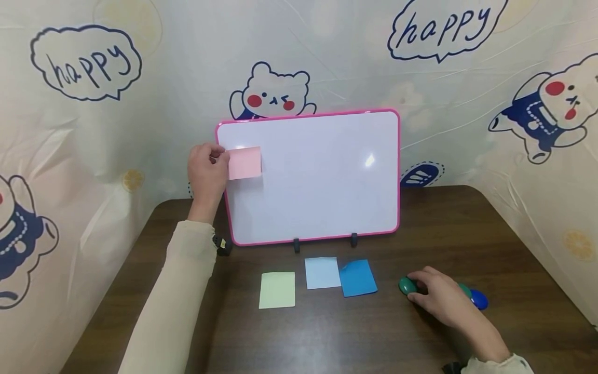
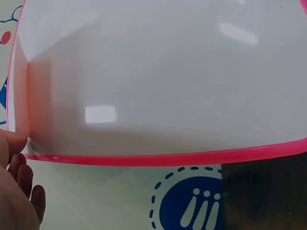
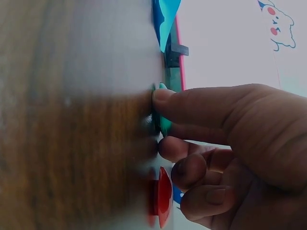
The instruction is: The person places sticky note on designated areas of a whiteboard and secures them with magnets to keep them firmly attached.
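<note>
My left hand [image 1: 207, 169] pinches the left edge of a pink sticky note [image 1: 245, 162] at the upper left of a pink-framed whiteboard [image 1: 317, 182]. In the left wrist view the note [image 2: 21, 98] stands out from the board's surface along one side. On the table at the right, my right hand [image 1: 444, 298] has thumb and fingertip on the sides of a round green magnet [image 1: 407, 285]. Beyond that hand, a second green magnet [image 1: 465, 290] and a blue magnet [image 1: 478, 299] peek out. A red magnet [image 3: 164, 197], hidden in the head view, shows near the curled fingers.
A pale green note [image 1: 277, 290], a light blue note [image 1: 322, 273] and a bright blue note [image 1: 358, 278] lie on the brown table [image 1: 308, 337] before the board. Black clips [image 1: 296, 245] support the board's lower edge. A printed curtain [image 1: 187, 78] hangs behind.
</note>
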`<state>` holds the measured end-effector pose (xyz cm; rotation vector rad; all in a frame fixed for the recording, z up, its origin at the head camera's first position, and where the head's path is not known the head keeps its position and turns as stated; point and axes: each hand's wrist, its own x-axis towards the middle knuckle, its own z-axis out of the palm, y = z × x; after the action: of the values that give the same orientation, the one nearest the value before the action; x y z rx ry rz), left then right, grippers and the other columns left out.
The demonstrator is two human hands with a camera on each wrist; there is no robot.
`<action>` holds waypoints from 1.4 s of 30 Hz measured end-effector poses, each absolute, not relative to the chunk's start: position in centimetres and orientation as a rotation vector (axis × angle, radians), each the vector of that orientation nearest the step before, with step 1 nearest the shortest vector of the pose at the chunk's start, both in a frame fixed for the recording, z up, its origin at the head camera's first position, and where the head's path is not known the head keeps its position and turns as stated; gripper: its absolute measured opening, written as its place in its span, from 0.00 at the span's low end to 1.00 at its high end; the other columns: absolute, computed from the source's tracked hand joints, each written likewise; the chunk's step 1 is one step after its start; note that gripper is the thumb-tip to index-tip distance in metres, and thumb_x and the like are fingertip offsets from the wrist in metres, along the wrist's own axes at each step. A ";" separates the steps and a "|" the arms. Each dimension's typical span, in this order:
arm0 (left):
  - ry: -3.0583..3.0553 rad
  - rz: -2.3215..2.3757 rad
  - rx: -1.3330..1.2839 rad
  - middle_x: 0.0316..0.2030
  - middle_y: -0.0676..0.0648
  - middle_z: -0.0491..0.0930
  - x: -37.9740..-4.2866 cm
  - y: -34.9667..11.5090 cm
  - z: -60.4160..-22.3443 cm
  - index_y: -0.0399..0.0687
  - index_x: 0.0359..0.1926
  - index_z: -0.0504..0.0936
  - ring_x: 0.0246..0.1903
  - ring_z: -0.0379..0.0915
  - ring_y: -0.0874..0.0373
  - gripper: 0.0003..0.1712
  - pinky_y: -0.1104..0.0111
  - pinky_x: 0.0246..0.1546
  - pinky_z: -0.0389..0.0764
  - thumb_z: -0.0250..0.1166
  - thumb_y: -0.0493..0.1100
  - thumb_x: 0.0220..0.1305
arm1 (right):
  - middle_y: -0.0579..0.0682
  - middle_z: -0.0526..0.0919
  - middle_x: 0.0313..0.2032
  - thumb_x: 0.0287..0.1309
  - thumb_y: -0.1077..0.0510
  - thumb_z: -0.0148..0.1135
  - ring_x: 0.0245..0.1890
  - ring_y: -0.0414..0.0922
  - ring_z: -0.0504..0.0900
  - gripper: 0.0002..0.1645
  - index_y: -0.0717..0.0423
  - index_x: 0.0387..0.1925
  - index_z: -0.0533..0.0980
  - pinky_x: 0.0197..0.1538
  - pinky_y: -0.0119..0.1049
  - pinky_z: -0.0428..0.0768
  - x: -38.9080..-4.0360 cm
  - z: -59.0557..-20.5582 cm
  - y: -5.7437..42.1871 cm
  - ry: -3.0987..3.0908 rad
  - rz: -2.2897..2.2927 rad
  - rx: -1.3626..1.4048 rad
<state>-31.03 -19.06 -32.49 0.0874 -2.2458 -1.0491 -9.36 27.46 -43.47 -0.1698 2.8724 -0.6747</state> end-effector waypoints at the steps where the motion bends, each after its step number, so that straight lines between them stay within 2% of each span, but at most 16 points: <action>1: -2.248 -1.044 0.081 0.45 0.42 0.76 -31.1 -19.1 -32.5 0.39 0.48 0.84 0.44 0.70 0.51 0.15 0.61 0.41 0.77 0.60 0.46 0.73 | 0.46 0.78 0.39 0.57 0.55 0.75 0.41 0.46 0.80 0.25 0.62 0.53 0.81 0.44 0.49 0.81 -9.3 -43.5 27.4 2.875 -0.669 -0.169; 19: -2.287 -0.990 0.040 0.45 0.41 0.75 -31.2 -18.9 -32.5 0.38 0.47 0.84 0.43 0.70 0.49 0.15 0.59 0.41 0.77 0.57 0.45 0.74 | 0.47 0.79 0.45 0.59 0.51 0.73 0.46 0.49 0.80 0.26 0.59 0.55 0.79 0.49 0.55 0.81 -9.8 -41.8 26.5 2.893 -0.713 -0.202; 24: -2.287 -0.986 0.038 0.46 0.41 0.75 -31.2 -18.9 -32.5 0.38 0.47 0.84 0.44 0.70 0.49 0.15 0.59 0.41 0.77 0.57 0.44 0.74 | 0.48 0.79 0.46 0.60 0.52 0.73 0.47 0.48 0.79 0.26 0.57 0.57 0.79 0.50 0.53 0.81 -10.6 -40.6 25.3 2.890 -0.751 -0.181; 32: -2.295 -0.982 0.032 0.44 0.40 0.75 -31.0 -19.0 -32.4 0.37 0.48 0.84 0.44 0.70 0.48 0.15 0.58 0.41 0.76 0.57 0.43 0.74 | 0.49 0.79 0.45 0.60 0.56 0.72 0.45 0.49 0.79 0.25 0.58 0.57 0.78 0.48 0.50 0.83 -12.0 -38.5 23.6 2.944 -0.835 -0.305; 38: -2.288 -0.969 0.014 0.44 0.40 0.76 -31.1 -19.1 -32.6 0.37 0.47 0.84 0.44 0.71 0.48 0.14 0.58 0.42 0.75 0.57 0.42 0.74 | 0.53 0.79 0.51 0.60 0.55 0.73 0.49 0.53 0.80 0.28 0.57 0.60 0.77 0.49 0.49 0.83 -13.1 -37.4 22.4 2.987 -0.875 -0.399; 42: -2.285 -0.963 0.010 0.44 0.41 0.76 -31.2 -19.2 -32.7 0.37 0.47 0.84 0.43 0.71 0.48 0.14 0.58 0.42 0.75 0.58 0.42 0.74 | 0.52 0.79 0.49 0.61 0.54 0.72 0.48 0.52 0.80 0.27 0.58 0.59 0.77 0.48 0.47 0.84 -14.1 -36.5 21.6 2.999 -0.898 -0.443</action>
<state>-31.24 -19.16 -32.73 0.0101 -2.2849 -0.9627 -14.05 21.55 -36.53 -0.4425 2.9988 -0.8981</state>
